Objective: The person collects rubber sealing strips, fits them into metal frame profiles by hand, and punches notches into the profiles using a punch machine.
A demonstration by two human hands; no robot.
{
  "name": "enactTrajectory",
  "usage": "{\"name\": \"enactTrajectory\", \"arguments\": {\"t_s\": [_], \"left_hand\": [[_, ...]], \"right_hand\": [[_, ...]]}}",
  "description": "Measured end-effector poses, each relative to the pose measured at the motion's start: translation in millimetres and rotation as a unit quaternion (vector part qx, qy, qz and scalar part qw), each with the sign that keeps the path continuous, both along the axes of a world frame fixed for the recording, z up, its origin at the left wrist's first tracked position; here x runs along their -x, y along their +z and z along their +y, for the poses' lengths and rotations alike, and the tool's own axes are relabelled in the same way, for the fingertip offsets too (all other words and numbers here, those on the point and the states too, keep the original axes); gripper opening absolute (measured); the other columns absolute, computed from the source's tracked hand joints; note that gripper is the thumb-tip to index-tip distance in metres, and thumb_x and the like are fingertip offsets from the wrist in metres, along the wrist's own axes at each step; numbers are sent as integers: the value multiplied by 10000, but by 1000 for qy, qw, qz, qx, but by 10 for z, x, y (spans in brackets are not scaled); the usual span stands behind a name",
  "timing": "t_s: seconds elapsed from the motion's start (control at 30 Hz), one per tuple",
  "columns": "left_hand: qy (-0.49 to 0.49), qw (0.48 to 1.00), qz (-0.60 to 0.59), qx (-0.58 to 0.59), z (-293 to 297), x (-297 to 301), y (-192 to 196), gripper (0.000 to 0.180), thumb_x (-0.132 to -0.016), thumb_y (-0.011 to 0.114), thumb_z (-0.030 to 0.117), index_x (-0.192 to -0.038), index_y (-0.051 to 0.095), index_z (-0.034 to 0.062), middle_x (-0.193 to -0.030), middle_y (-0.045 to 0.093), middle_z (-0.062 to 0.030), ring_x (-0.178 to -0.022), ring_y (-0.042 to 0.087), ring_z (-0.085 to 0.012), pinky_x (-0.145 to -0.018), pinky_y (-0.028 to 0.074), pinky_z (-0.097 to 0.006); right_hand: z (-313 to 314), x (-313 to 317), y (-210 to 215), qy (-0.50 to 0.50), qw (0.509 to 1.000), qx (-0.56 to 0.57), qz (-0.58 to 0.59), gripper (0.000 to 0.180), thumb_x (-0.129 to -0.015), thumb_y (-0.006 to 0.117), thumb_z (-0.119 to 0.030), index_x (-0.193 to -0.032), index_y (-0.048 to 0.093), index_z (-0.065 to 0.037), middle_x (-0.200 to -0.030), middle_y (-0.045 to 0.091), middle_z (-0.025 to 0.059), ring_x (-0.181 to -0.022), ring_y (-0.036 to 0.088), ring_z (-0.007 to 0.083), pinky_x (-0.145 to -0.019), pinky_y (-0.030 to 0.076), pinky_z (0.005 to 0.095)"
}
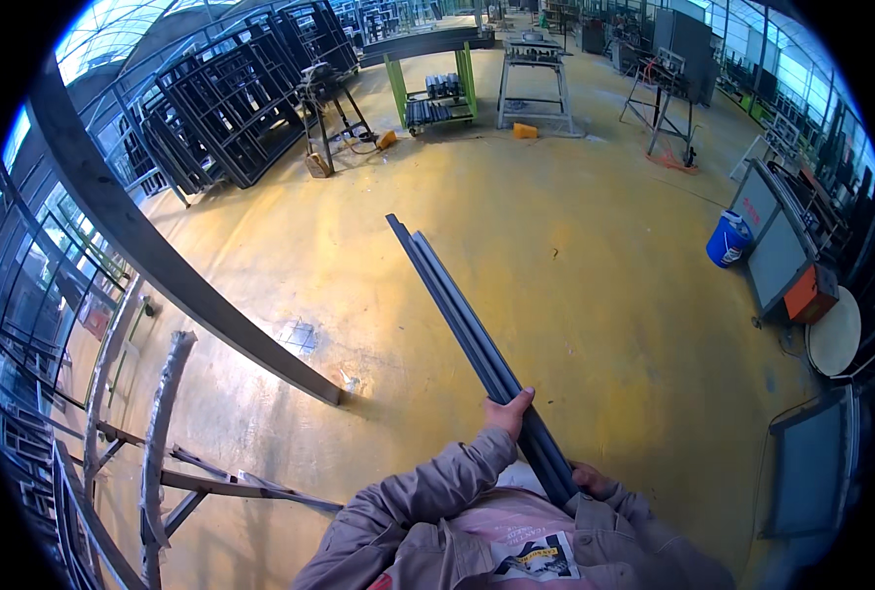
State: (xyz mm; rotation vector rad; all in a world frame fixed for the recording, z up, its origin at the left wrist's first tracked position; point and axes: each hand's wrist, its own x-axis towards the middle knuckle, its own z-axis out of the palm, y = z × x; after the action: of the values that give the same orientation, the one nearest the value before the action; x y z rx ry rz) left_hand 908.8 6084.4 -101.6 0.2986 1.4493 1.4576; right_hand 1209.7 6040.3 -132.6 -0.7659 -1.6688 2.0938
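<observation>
1. Grey metal strips [472, 320], long and bundled together, slant from the person's chest out over the yellow floor [595, 275] in the head view.
2. Left hand [509, 411] wraps around the bundle from the left, thumb on top.
3. Right hand [591, 480] grips its lower end, fingers mostly hidden.
4. Blue bucket [728, 239] stands well apart at right; dark frames [231, 108] lean far left.

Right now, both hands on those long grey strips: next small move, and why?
Probably slide the left hand a little further up the long grey strips. Both it and the right hand grip the near end close to the body, so almost the whole length sticks out unsupported over the yellow floor. The far end hangs free, so a wider grip should steady it.
</observation>
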Motion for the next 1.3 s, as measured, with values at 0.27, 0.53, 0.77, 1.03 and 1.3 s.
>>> {"name": "enactTrajectory", "arguments": {"t_s": [0.27,0.53,0.77,1.03,1.3], "left_hand": [[24,998,-56,-14,2580,1598,299,947,-934,1004,529,-1461,535,-102,-1307,753,-248,-1145,771,-320,-1004,651,-464],[23,991,3,133,5392,3309,493,1019,-935,977,556,-1514,491,-128,-1341,748,-290,-1168,786,-365,-1049,640,-471],[-94,995,18,-37,8085,4425,547,524,-1018,961,406,-1204,749,-35,-991,818,-119,-812,795,-223,-783,678,-431],[-318,940,-96,-79,10934,5905,616,1110,-1062,908,568,-1876,307,112,-1614,680,-189,-1446,702,-343,-1142,629,-563],[-190,963,-189,-12,12927,8113,380,547,-1205,729,331,-1671,602,73,-1363,806,-82,-1141,829,-240,-968,682,-449]], "right_hand": [[3468,1520,714,125,974,168,-83,1266,-883,890,-814,-1721,530,64,-1557,700,151,-1350,704,231,-1152,576,384],[6134,3329,747,114,974,146,-131,1374,-873,841,-936,-1748,486,63,-1570,691,168,-1353,715,231,-1191,565,379],[8119,4454,1089,-21,988,137,-73,1390,-883,870,-901,-1770,440,79,-1573,691,166,-1360,726,225,-1182,593,374],[10806,5218,182,-52,962,265,52,1266,-892,850,-912,-1684,534,22,-1551,704,186,-1287,780,274,-1075,658,410],[13725,6698,832,-74,944,291,135,1129,-958,719,-984,-1579,587,-51,-1270,712,151,-978,725,211,-791,603,333]]}}
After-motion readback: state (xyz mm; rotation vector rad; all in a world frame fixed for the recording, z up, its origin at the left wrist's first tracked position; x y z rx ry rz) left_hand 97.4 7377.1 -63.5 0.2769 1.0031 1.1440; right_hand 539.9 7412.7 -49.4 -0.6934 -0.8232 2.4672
